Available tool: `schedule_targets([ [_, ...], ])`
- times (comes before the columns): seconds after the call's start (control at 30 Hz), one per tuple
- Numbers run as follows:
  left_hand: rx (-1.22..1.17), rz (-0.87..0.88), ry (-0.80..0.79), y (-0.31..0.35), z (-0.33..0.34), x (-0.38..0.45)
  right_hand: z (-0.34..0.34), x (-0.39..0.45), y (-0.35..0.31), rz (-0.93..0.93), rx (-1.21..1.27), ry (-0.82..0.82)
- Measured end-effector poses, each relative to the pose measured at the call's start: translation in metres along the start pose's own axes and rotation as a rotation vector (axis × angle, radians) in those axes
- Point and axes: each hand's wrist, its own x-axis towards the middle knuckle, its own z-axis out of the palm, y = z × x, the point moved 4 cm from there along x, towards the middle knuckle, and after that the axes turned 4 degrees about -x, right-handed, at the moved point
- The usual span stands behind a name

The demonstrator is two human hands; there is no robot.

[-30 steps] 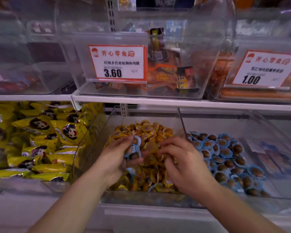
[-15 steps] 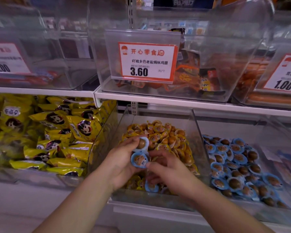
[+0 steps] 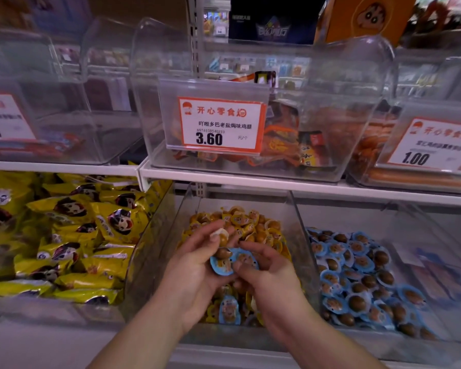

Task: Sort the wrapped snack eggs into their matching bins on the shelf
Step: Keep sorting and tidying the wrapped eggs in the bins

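Observation:
A clear middle bin (image 3: 296,217) holds yellow-wrapped snack eggs (image 3: 253,225), with a stray blue-wrapped egg (image 3: 228,310) near its front. The bin to its right (image 3: 410,225) holds blue-wrapped eggs (image 3: 357,275). Over the middle bin, my left hand (image 3: 194,272) holds a few blue-wrapped eggs (image 3: 233,262) and one white-edged egg (image 3: 221,235) between its fingers. My right hand (image 3: 266,275) pinches the right edge of the blue-wrapped eggs with thumb and fingers.
Yellow snack bags (image 3: 72,235) fill the bin on the left. The upper shelf (image 3: 277,182) carries clear bins with orange price tags (image 3: 221,123), one (image 3: 431,145) at the right. A white shelf edge runs along the bottom.
Both hands have risen a little out of the yellow eggs and come together. My right hand, which was digging in the pile, now pinches the blue-wrapped eggs in my left hand.

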Motion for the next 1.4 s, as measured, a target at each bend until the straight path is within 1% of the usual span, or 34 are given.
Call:
schedule_targets([
  [0.07,0.060,0.030,-0.012,-0.006,0.002,-0.003,-0.006,-0.002,0.001,0.002,0.000,0.018],
  [0.13,0.135,0.068,0.023,-0.011,0.005,-0.005,-0.008,-0.006,0.001,-0.020,-0.009,0.057],
  [0.27,0.186,0.130,0.089,-0.017,0.012,-0.005,-0.013,-0.009,-0.009,-0.150,-0.096,0.145],
  [0.33,0.167,0.131,0.119,-0.021,0.012,-0.003,-0.014,-0.008,-0.014,-0.201,-0.178,0.151],
  [0.4,0.253,0.171,0.133,-0.024,0.013,-0.002,-0.012,-0.007,-0.014,-0.164,-0.225,0.125],
  [0.43,0.387,0.236,0.138,-0.024,0.013,-0.003,-0.011,-0.006,-0.014,-0.101,-0.178,0.100],
  [0.47,0.586,0.346,0.126,-0.021,0.014,-0.005,-0.011,-0.006,-0.012,-0.004,-0.053,0.062],
  [0.5,0.811,0.494,0.086,-0.017,0.019,-0.010,-0.006,-0.009,-0.012,0.107,0.130,-0.009],
  [0.53,1.012,0.653,0.018,-0.014,0.025,-0.016,-0.001,-0.011,-0.012,0.190,0.318,-0.095],
  [0.57,1.164,0.784,-0.074,-0.016,0.031,-0.021,0.002,-0.014,-0.014,0.238,0.478,-0.165],
  [0.6,1.271,0.845,-0.173,-0.023,0.035,-0.024,0.003,-0.014,-0.014,0.272,0.602,-0.192],
  [0.63,1.344,0.854,-0.241,-0.029,0.037,-0.025,0.004,-0.015,-0.015,0.304,0.682,-0.206],
  [0.67,1.370,0.821,-0.253,-0.031,0.038,-0.024,0.004,-0.015,-0.011,0.332,0.675,-0.203],
  [0.77,1.322,0.690,-0.190,-0.023,0.031,-0.015,-0.006,-0.008,-0.004,0.340,0.498,-0.131],
  [0.8,1.282,0.656,-0.222,-0.017,0.028,-0.014,-0.011,-0.005,-0.005,0.318,0.470,-0.110],
  [0.87,1.095,0.525,-0.349,-0.005,0.023,-0.014,-0.021,-0.001,-0.011,0.267,0.422,-0.098],
  [0.9,1.039,0.457,-0.374,0.000,0.016,-0.014,-0.026,0.000,-0.015,0.249,0.385,-0.085],
  [0.93,1.092,0.422,-0.351,0.003,0.007,-0.013,-0.031,0.000,-0.017,0.235,0.322,-0.068],
  [0.97,1.259,0.403,-0.322,0.004,-0.003,-0.012,-0.034,-0.001,-0.018,0.218,0.241,-0.059],
  [1.03,1.725,0.381,-0.313,0.000,-0.017,-0.009,-0.037,-0.001,-0.017,0.136,0.029,-0.066],
  [1.07,1.847,0.328,-0.327,-0.003,-0.021,-0.009,-0.036,-0.002,-0.017,0.086,-0.080,-0.071],
  [1.1,1.861,0.260,-0.331,-0.005,-0.023,-0.008,-0.035,-0.003,-0.017,0.037,-0.178,-0.063],
  [1.13,1.821,0.210,-0.321,-0.006,-0.024,-0.006,-0.035,-0.002,-0.016,-0.007,-0.250,-0.053],
  [1.2,1.801,0.193,-0.281,-0.005,-0.022,-0.005,-0.034,-0.002,-0.016,-0.041,-0.333,-0.050],
  [1.3,1.790,0.240,-0.195,-0.007,-0.021,-0.005,-0.030,-0.004,-0.011,0.002,-0.425,-0.137],
  [1.33,1.721,0.272,-0.180,-0.007,-0.019,-0.006,-0.029,-0.004,-0.008,0.016,-0.455,-0.166],
  [1.4,1.484,0.367,-0.125,0.001,-0.014,-0.008,-0.028,-0.007,-0.007,0.028,-0.495,-0.179],
])
